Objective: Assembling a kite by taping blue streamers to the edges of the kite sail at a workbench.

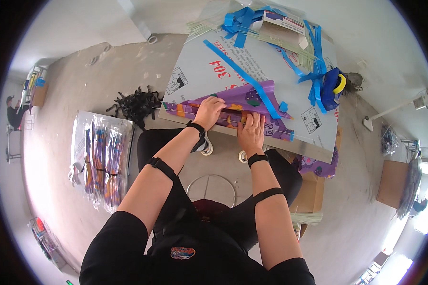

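Observation:
A purple printed sheet (252, 93), roughly triangular with orange and dark patches, lies folded along the near edge of the metal-topped table (195, 61). A thin pale rod (276, 132) runs along its near side. My left hand (210, 112) is closed on the sheet's folded near edge, fingers bent over it. To its right, my right hand (251, 133) grips the same edge, its fingers bent and pressed onto the material. The thumbs are partly hidden. A strip of blue tape (245, 76) stretches across the table and over the sheet.
At the table's back lie blue strips (240, 21), thin pale rods (295, 52) and an open box (283, 28). A blue tape dispenser (332, 89) hangs at the right corner. Bagged bundles (100, 161) and black ties (137, 105) are on the left. A cardboard box (309, 192) stands lower right.

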Demonstrator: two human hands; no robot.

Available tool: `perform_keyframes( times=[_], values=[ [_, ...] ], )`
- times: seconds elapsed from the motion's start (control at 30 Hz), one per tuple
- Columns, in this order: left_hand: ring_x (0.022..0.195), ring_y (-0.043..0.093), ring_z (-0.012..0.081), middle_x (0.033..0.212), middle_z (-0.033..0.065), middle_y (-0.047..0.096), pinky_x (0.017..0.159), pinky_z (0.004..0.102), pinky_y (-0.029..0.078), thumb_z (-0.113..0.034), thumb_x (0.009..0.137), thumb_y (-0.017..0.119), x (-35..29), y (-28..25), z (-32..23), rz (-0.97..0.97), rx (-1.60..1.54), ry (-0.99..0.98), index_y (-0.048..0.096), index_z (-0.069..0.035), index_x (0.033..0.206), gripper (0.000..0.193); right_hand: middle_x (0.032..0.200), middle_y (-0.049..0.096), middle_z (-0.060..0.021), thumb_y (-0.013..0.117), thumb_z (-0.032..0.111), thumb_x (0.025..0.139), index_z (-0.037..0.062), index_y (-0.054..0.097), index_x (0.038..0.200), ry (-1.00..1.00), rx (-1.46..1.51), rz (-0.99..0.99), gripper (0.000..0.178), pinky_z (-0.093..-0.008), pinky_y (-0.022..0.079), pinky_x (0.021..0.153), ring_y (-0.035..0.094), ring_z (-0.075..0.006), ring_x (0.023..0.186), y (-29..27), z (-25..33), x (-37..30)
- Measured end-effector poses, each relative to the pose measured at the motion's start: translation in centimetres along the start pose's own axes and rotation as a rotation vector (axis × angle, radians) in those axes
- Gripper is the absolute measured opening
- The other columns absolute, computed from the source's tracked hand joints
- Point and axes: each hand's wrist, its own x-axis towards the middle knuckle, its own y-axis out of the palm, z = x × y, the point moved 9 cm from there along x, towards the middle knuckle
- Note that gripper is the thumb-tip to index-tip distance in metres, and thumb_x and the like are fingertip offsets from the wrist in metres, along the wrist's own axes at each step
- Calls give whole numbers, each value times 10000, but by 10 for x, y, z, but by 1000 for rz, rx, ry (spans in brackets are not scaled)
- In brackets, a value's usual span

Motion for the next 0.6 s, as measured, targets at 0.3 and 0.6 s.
perform_keyframes(
  times=[0.3,0.6],
  values=[
    [919,576,263,940,37,612,758,392,484,-76,773,580,-69,10,-84,-263,395,684,613,-80,789,37,1439,371,-147,484,357,907,84,412,1381,-46,10,-105,552,-517,198,1106,309,-311,1351,-8,2,36],
    [908,582,266,930,48,617,785,391,474,-70,769,621,-69,0,-70,-278,339,598,623,-59,797,31,1394,413,-150,485,358,909,50,434,1351,-34,62,-111,541,-499,176,1121,325,-310,1338,-9,8,64]
  ],
)
